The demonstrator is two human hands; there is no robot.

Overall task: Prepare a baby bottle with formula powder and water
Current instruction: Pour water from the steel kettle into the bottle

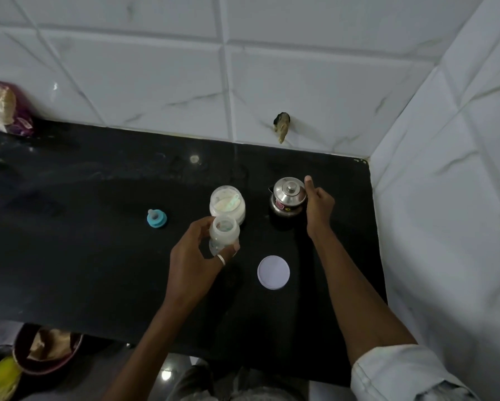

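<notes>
Holding the open baby bottle (224, 231) upright, the left hand (193, 261) keeps it just in front of the powder jar (228, 202). The right hand (318, 206) curls round the handle side of the kettle (288, 198), thumb raised. That kettle stands to the bottle's right, its spout (271, 189) pointing left toward the bottle.

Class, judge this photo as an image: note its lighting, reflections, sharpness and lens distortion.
Head view: dim; a light glints off the glossy black counter and the steel pot. Head view: joints between the wall tiles splay outward, a wide-angle distortion. Head view: the bag at the left edge is blurred; the centre is sharper.
</notes>
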